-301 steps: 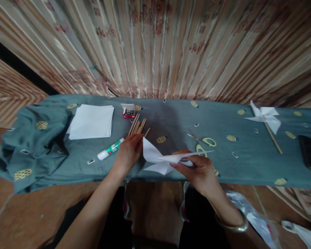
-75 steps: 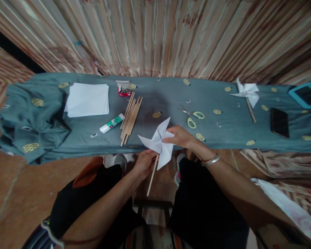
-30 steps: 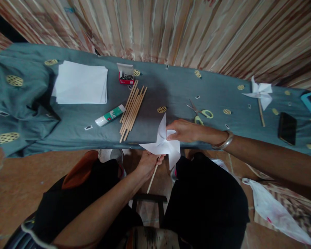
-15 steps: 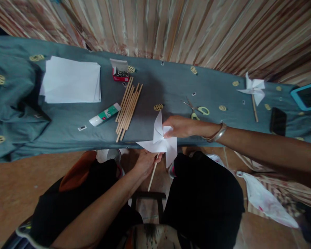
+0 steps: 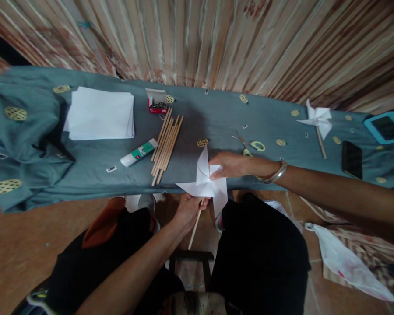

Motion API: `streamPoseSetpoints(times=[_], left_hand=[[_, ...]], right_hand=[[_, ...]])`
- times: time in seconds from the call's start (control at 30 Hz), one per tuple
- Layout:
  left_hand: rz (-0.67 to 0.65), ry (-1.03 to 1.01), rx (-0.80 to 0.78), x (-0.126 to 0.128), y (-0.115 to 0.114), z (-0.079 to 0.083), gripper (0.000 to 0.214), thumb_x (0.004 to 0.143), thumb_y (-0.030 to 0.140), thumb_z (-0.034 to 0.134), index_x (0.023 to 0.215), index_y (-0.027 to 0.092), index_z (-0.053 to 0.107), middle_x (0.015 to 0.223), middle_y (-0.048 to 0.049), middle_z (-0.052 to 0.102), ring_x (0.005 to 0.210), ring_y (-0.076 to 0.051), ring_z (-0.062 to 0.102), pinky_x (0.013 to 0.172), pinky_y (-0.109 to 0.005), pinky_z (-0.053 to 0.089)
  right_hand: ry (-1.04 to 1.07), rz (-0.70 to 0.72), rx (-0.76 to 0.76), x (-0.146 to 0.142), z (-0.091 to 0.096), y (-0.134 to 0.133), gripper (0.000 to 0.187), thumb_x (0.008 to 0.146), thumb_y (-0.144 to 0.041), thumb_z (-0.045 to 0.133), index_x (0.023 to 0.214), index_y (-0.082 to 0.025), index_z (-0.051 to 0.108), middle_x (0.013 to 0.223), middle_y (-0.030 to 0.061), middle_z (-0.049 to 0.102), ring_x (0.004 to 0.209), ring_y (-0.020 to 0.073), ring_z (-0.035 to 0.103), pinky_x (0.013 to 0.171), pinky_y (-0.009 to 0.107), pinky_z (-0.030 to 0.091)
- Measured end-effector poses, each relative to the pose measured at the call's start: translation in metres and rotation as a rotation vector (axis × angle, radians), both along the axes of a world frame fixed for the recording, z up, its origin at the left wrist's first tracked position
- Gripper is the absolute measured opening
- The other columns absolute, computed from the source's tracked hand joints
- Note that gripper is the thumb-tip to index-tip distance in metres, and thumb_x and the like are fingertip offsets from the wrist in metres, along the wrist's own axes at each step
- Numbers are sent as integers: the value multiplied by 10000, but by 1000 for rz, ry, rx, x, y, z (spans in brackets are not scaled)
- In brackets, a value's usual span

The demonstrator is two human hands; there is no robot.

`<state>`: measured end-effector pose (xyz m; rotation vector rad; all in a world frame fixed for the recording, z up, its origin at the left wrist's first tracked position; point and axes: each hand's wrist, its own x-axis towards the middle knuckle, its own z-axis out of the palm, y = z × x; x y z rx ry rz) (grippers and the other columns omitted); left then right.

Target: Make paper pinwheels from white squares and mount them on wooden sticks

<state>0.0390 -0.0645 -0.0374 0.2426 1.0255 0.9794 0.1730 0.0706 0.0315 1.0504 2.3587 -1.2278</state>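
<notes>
A white paper pinwheel (image 5: 202,186) is held over the front edge of the cloth-covered table. My left hand (image 5: 191,210) is closed round its wooden stick (image 5: 195,229), just below the paper blades. From the right, my right hand (image 5: 228,165) pinches the pinwheel near its centre, where a small shiny pin head shows by the thumb. The fingers behind the paper are hidden. Beyond my hands lie several loose wooden sticks (image 5: 167,146) in a bundle. Scissors (image 5: 248,143) with pale green handles rest open behind my right wrist.
On the grey-green tablecloth (image 5: 213,118) are a stack of white paper (image 5: 101,113), a glue stick (image 5: 138,153) and a red box of pins (image 5: 156,105). A finished pinwheel (image 5: 319,118), a dark phone (image 5: 352,159) and a blue-framed device (image 5: 387,127) lie at right. A plastic bag (image 5: 348,262) is on the floor.
The view has tilted up slightly, so the table things sit lower in the picture. Both hands keep their hold on the pinwheel, with little visible movement.
</notes>
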Motion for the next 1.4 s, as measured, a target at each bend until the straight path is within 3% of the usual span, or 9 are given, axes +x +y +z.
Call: streamPoseSetpoints(times=[0.23, 0.53, 0.67, 0.87, 1.13, 1.4], left_hand=[[14, -5, -17, 0, 1, 0, 215, 495, 239, 764, 576, 108, 614, 488, 21, 504, 454, -39, 383, 428, -191, 181], [25, 10, -42, 3, 0, -3, 305, 461, 286, 796, 658, 120, 633, 521, 18, 545, 461, -48, 423, 435, -177, 218], [-46, 21, -36, 3, -6, -3, 277, 525, 335, 776, 578, 102, 636, 496, -8, 545, 446, -57, 435, 445, -194, 244], [-106, 44, 19, 1, -15, -1, 385, 604, 457, 723, 494, 111, 597, 399, 35, 434, 352, -28, 307, 426, -224, 151], [-87, 65, 65, 4, -12, -2, 324, 641, 408, 699, 525, 140, 558, 439, 38, 474, 359, -27, 298, 418, -225, 160], [-86, 74, 52, 5, -13, -5, 304, 635, 381, 703, 534, 143, 544, 424, 48, 445, 363, -30, 299, 410, -221, 152]], right_hand=[[12, -22, -28, 0, 3, -2, 153, 753, -287, 677, 670, -158, 668, 645, 7, 621, 611, 136, 534, 542, 239, 354], [-137, 105, 115, -9, 13, -2, 227, 816, -342, 641, 780, -127, 703, 706, 26, 649, 631, 140, 554, 595, 248, 373], [-213, 102, 103, -9, 7, 5, 259, 781, -353, 672, 860, -112, 722, 767, 54, 696, 668, 150, 578, 580, 243, 352], [-228, 95, 50, -8, -3, 14, 327, 764, -418, 678, 892, -121, 726, 796, 50, 718, 699, 153, 604, 558, 225, 361], [-285, 149, 85, -14, 2, 14, 339, 757, -422, 684, 872, -106, 726, 825, 90, 723, 663, 154, 594, 562, 242, 358], [-348, 188, 110, -14, 3, 17, 406, 737, -505, 690, 896, -134, 730, 805, 73, 721, 680, 178, 627, 572, 250, 389]])
